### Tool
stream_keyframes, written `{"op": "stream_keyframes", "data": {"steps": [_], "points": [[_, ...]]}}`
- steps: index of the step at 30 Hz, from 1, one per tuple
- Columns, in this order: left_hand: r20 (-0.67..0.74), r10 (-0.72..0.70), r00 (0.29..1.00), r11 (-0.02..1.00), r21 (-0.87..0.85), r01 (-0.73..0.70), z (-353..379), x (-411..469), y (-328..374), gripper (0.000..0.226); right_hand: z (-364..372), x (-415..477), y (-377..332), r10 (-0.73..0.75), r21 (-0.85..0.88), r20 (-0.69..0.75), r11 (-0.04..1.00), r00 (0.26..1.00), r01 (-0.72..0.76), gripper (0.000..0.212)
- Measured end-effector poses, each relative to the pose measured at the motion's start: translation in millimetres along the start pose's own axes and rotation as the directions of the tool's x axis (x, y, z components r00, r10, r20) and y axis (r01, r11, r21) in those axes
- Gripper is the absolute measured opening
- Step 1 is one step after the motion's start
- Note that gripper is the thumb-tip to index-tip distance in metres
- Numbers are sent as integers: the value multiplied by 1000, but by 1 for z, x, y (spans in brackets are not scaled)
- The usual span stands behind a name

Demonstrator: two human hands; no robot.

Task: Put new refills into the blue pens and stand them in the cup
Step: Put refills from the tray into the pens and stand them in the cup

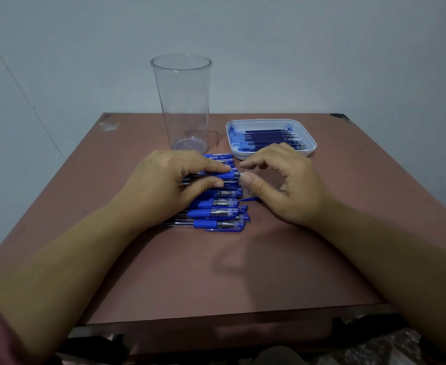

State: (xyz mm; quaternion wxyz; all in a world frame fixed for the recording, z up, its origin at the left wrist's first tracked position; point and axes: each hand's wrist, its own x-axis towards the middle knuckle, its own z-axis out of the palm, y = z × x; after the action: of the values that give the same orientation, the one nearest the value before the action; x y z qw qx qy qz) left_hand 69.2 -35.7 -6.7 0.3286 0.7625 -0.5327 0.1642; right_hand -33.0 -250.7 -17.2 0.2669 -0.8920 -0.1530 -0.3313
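Left hand (pixel 169 185): lies palm-down over the far half of the heap of blue pens (pixel 216 213); thumb and forefinger curl round the blue grip of one blue pen (pixel 225 176) and pinch it, holding it level with its tip end pointing right; remaining fingers are tucked beneath and hidden from me.

Right hand (pixel 282 185): set just right of that pen, heel near the table (pixel 216 272), fingers bent in a loose arch; thumb tip meets the pen's tip end and forefinger sits just above it; I cannot tell whether the two actually clamp the tip or merely touch it.

Heap of blue pens: at the table's centre, lying side by side, capped ends to the right, clear barrels to the left under my left hand; a blue packet (pixel 217 157) with white lettering shows at the far edge of the heap, mostly covered.

Loose blue piece (pixel 249 199): on the table below my right thumb, just right of the heap; too small to identify.

Clear plastic cup (pixel 183 101): upright beyond the heap, near my left hand; nothing inside it.

White tray (pixel 310 139): far right, beside the cup but apart from it; blue refills (pixel 266 138) lie in it in a row, lengthwise left to right; my right fingers overlap its near rim in this view.
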Motion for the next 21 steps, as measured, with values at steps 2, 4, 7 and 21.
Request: {"op": "stream_keyframes", "data": {"steps": [2, 4, 7, 21], "points": [[6, 0, 1000, 1000, 8, 0, 0, 0, 0, 30, 0, 1, -1, -19, -14, 7, 1000, 1000, 19, 18], [8, -5, 1000, 1000, 10, 5, 1, 0, 1, 30, 0, 0, -1, -40, -29, 13, 999, 999, 40, 11], [7, -7, 1000, 1000, 12, 7, 1, 0, -1, 27, -2, -2, -3, -4, -23, 1, 1000, 1000, 4, 18], [-3, -11, 1000, 1000, -6, 11, -2, 0, 3, 26, 2, 0, -11, 105, 11, -2, 994, 994, -105, 21]]}}
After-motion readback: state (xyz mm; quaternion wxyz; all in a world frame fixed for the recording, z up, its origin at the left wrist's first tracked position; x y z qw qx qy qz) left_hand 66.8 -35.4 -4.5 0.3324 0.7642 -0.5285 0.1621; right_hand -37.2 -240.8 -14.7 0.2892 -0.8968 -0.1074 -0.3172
